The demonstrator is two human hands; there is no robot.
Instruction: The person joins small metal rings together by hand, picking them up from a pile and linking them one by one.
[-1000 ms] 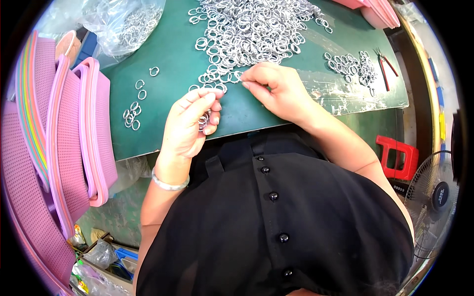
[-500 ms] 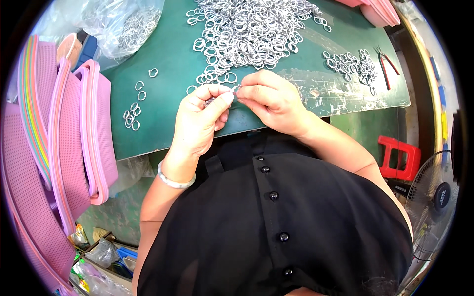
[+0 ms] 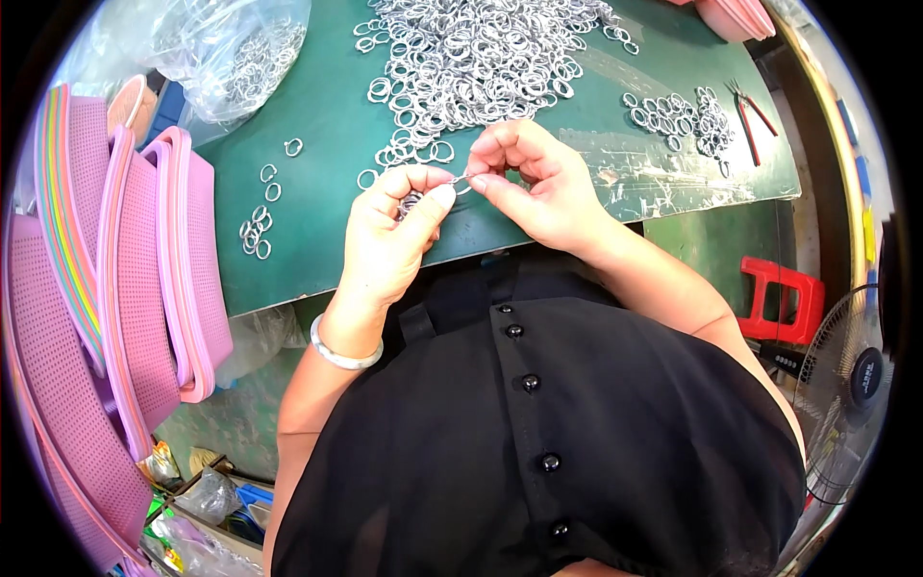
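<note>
Over the table's near edge my two hands meet at a silver metal ring [image 3: 462, 188]. My left hand [image 3: 383, 236] pinches it between thumb and forefinger, while several more metal rings [image 3: 410, 203] are tucked in its curled fingers. On the other side, my right hand [image 3: 548, 192] has its thumb and fingertip closed at the same ring, the other fingers curled. The fingers partly cover the ring. Just beyond my hands spreads a big heap of silver rings [image 3: 481, 72] on the green table [image 3: 327, 192].
A few loose rings [image 3: 256, 231] lie at left, and a smaller pile [image 3: 678, 120] at right beside red-handled pliers [image 3: 750, 125]. A clear bag of rings [image 3: 255, 67] stands far left. Pink baskets [image 3: 187, 260] crowd the left side. A red stool [image 3: 784, 298] and a fan [image 3: 856, 385] are at right.
My right hand has turned and opened out somewhat, its thumb now showing at the ring. More of the ring is visible between the hands. The view has shifted slightly.
</note>
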